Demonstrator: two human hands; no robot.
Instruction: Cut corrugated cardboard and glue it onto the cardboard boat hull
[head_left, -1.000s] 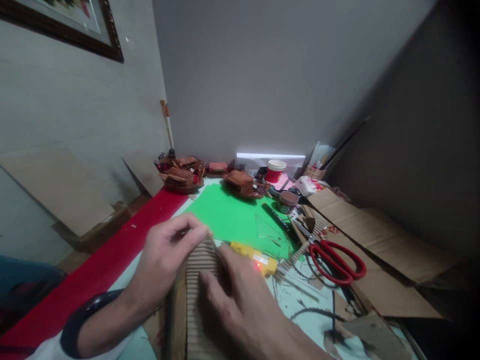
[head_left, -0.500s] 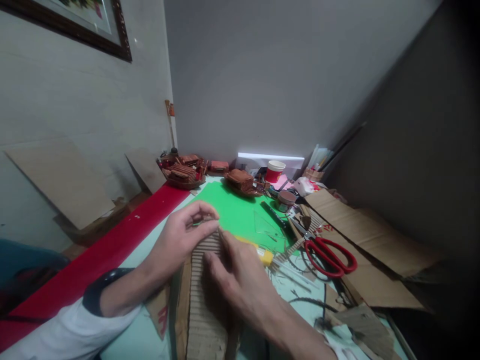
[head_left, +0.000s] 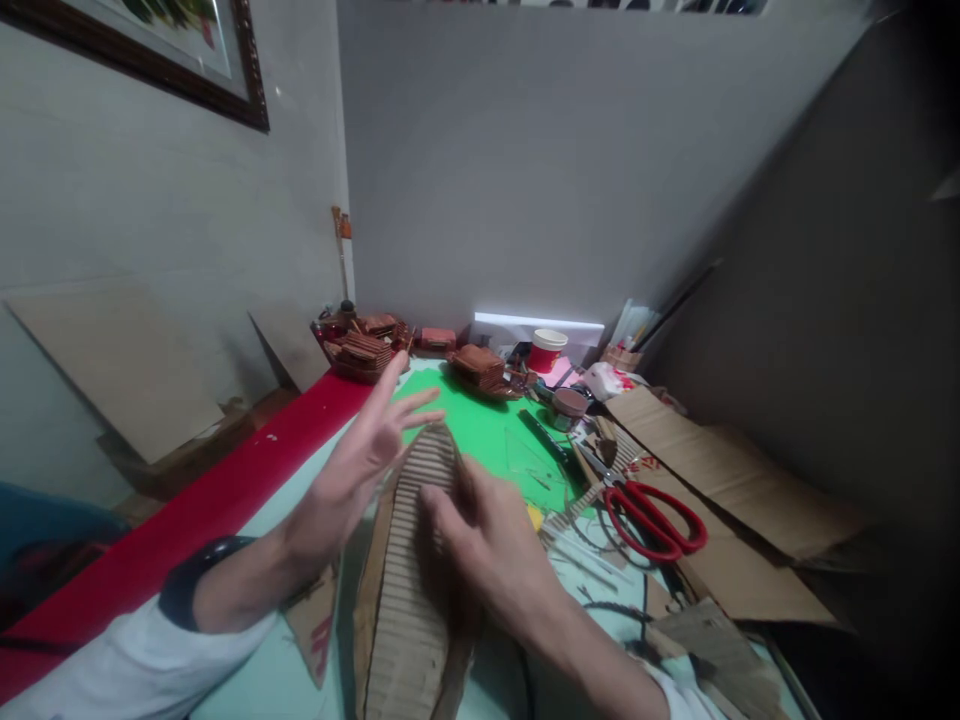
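A cardboard boat hull (head_left: 409,590) with a ribbed, corrugated inside lies lengthwise in front of me, its pointed tip facing away. My right hand (head_left: 491,545) grips its right wall near the tip, with the thumb inside and the other fingers hidden behind the wall. At the left of the tip, my left hand (head_left: 375,430) is open, its fingers stretched and spread. Nothing shows in that hand. Whether its fingers still touch the hull's edge, I cannot tell.
Red-handled scissors (head_left: 656,520) lie right of the hull, beside large cardboard sheets (head_left: 727,460). Behind, brown model boats (head_left: 480,370) stand near a green sheet (head_left: 480,425), with a red-and-white tub (head_left: 547,350) and an open paint jar (head_left: 568,408). Cardboard scraps (head_left: 720,655) lie at right.
My left hand has let go of the hull's tip and spread its fingers, moving slightly left. My right hand keeps its grip on the hull. The view has tilted up a little.
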